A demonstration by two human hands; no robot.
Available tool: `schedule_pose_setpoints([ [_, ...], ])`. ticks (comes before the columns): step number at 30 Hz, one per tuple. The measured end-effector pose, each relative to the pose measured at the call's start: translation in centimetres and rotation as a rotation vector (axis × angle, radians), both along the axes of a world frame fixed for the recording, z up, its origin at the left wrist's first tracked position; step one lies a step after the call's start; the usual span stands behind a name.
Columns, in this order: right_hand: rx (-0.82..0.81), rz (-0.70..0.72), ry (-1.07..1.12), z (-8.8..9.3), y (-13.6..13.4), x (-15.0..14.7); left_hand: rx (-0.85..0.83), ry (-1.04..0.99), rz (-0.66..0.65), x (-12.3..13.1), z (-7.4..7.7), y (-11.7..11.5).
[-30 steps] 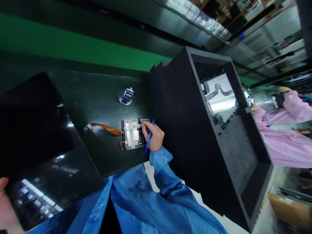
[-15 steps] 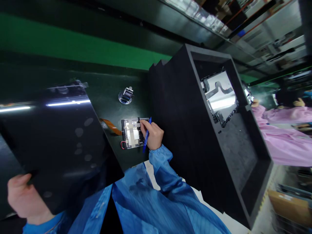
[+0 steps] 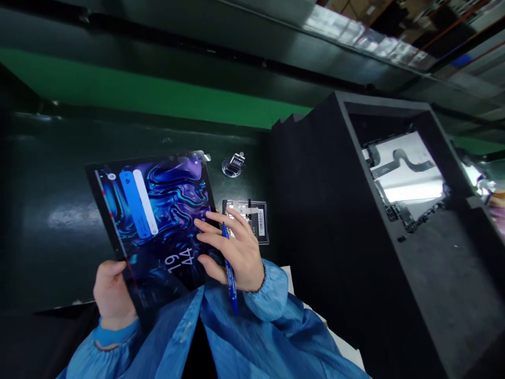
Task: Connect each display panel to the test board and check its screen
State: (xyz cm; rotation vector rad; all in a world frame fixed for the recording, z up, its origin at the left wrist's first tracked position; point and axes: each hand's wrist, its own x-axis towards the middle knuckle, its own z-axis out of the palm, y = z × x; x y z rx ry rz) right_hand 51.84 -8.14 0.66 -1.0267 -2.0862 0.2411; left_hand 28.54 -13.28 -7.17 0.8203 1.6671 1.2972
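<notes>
My left hand gripped the near-left corner of the lit tablet, thumb on the bezel, other fingers hidden underneath. My right hand lay w/ fingers spread flat on the tablet's right edge, at 3 o'clock of the screen, and had a blue pen tucked betw. the fingers, lying along the hand and running out past my cuff at 6. Screen showed a swirly blue-purple wallpaper, a white and a blue pill-shaped bar near the top left, and the digits "19" and "44" turned sideways by my palm.

Just past my right fingertips, at 1 o'clock, lay a small dark module flat on the bench, w/ white tape and a barcode sticker; print too small to read. At 12 of that, a metal tally counter stood on the surface; its digits were unreadable.

Bench was dark green, glossy, w/ a brighter green band along the far side. At 3 o'clock stood a big black foam tray, deep-walled, holding a silver panel assy w/ a flat ribbon cable. Overhead, racks and lights, blurred. Both my sleeves were blue smock.
</notes>
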Motion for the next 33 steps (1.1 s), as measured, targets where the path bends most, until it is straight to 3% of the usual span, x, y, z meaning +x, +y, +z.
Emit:
schedule_pose_setpoints([
  [2,-0.005,-0.077,-0.022,-0.3,-0.1,-0.4,-0.012,-0.083,0.117,1.0,1.3,0.3],
  [5,-0.048,-0.187,-0.093,-0.8,-0.7,-1.5,-0.113,-0.373,0.232,2.4,3.7,1.2],
  [8,-0.071,-0.065,-0.089,-0.5,-1.4,-2.4,-0.198,-0.660,0.240,3.1,5.2,1.7],
  [11,-0.080,0.082,0.127,0.7,-1.0,-2.0,-0.254,-0.752,0.255,2.8,4.8,1.3],
  [13,-0.123,-0.033,0.329,1.7,0.4,-1.0,-0.302,-0.743,0.257,2.1,3.8,0.7],
  [15,-0.146,-0.279,0.439,2.4,2.5,0.2,-0.344,-0.741,0.210,1.3,3.0,0.2],
  [16,-0.132,-0.392,0.423,2.5,3.7,0.7,-0.362,-0.750,0.175,1.1,2.8,-0.1],
  [18,-0.106,-0.479,0.270,2.5,6.0,1.6,-0.374,-0.767,0.126,0.9,2.9,-0.3],
  [21,-0.052,-0.434,0.006,2.2,7.6,2.1,-0.331,-0.769,0.124,1.4,3.9,0.0],
  [25,0.259,-0.286,-0.108,2.8,5.8,1.9,-0.300,-0.748,0.135,2.2,4.7,0.6],
  [29,0.483,-0.018,0.021,4.6,2.4,2.0,-0.283,-0.769,0.150,2.4,4.4,0.2],
  [33,0.461,-0.080,0.200,5.2,0.4,2.6,-0.277,-0.783,0.234,2.6,4.4,-0.5],
])
